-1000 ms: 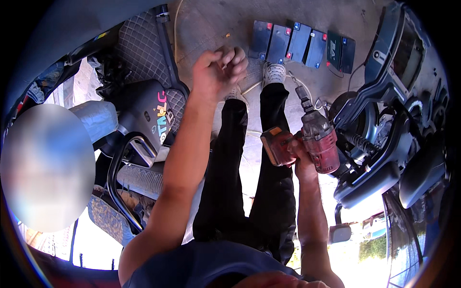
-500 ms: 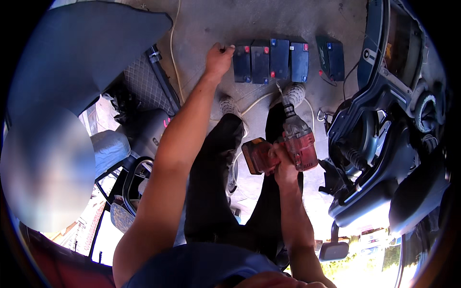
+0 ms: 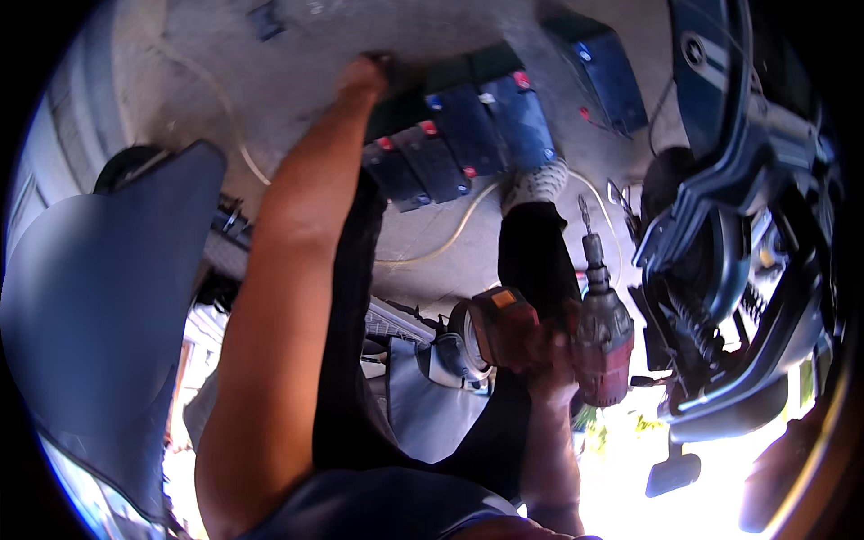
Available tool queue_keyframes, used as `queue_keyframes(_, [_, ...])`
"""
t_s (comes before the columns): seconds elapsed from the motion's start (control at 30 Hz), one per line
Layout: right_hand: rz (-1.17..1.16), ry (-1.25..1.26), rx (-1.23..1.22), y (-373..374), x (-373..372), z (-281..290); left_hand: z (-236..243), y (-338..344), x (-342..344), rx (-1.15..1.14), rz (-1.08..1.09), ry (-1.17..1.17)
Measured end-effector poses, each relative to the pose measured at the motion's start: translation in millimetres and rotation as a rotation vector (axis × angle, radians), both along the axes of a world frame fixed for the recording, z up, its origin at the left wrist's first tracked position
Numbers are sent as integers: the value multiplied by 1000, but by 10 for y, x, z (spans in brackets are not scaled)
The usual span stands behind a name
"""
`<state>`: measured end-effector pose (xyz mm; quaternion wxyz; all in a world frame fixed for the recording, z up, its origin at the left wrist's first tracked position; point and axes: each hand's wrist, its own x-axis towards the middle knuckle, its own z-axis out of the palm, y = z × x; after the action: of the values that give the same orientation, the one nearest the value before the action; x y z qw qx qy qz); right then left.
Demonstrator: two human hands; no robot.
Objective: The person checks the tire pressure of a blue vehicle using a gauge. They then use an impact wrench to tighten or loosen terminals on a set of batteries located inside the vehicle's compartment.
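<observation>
My right hand (image 3: 553, 355) is wrapped round the handle of a red and grey cordless power tool (image 3: 605, 351), its battery pack (image 3: 499, 328) toward the left and a drill bit (image 3: 585, 216) pointing up. My left hand (image 3: 364, 76) reaches out to the upper middle, just beyond a row of several dark batteries (image 3: 495, 126) with red and blue terminals on the floor; its fingers are blurred and partly hidden, so I cannot tell what they touch. Another battery (image 3: 598, 76) stands apart to the right.
A partly stripped scooter body (image 3: 720, 225) fills the right side. A grey padded panel (image 3: 108, 315) is at left. A pale cord (image 3: 450, 243) runs over the floor around my shoe (image 3: 535, 184). A small dark object (image 3: 267, 20) lies at the top.
My left arm has stretched farther forward, and the view has shifted, so the batteries look larger. The power tool, still in my right hand, appears lower in the view.
</observation>
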<state>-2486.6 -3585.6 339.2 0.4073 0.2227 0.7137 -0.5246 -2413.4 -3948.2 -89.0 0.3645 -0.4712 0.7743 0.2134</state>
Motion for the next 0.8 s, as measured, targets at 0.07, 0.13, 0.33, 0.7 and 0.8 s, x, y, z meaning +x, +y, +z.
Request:
queue_keyframes(0.07, [-112, -81, 91, 97, 108, -78, -146, -39, 66, 1, -46, 8])
queue_keyframes(0.13, [-242, -63, 207, 96, 118, -195, -76, 17, -37, 29, -91, 13])
queue_keyframes(0.33, [-306, 160, 313, 103, -329, -1117, 376, -55, -259, 172, 270, 618])
queue_keyframes(0.7, [-465, 115, 282, 184, -662, -1561, 1903, 1475, -1968, 618, 103, 798])
queue_keyframes(0.8, [-443, 155, 283, 257, -662, -1656, 1794, 2110, -2023, 492, -175, 560])
